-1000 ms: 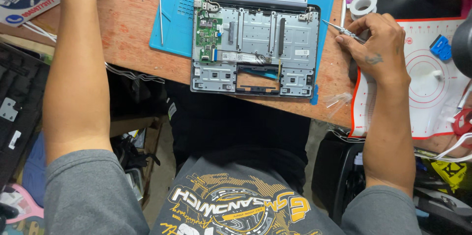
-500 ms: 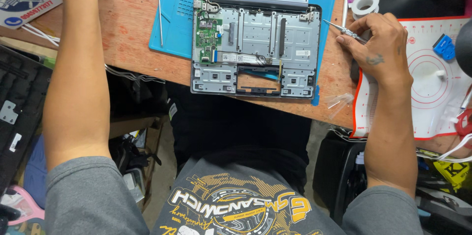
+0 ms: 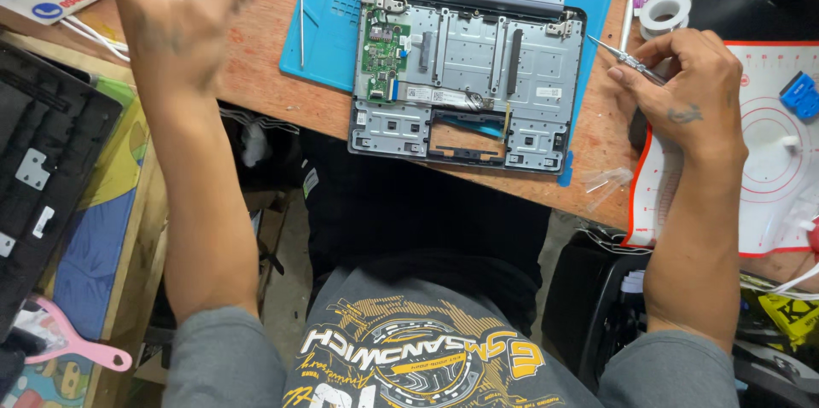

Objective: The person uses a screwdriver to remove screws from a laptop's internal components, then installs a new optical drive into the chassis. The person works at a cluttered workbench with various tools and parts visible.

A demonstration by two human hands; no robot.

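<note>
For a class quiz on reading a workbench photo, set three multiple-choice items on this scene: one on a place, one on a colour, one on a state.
1. Where does the opened laptop base lie?
A. on the blue mat
B. on the white and red mat
C. on the floor

2. What colour is the small circuit board in the base?
A. red
B. green
C. yellow

3. What does the right hand hold?
A. nothing
B. a tape roll
C. a thin screwdriver

Answers:
1. A, the base rests on the blue mat, its near edge over the bare table.
2. B, the board at the base's left side is green.
3. C, the fingers pinch the screwdriver's shaft beside the base; the tape roll lies apart on the table. The left hand is raised and blurred.
</note>
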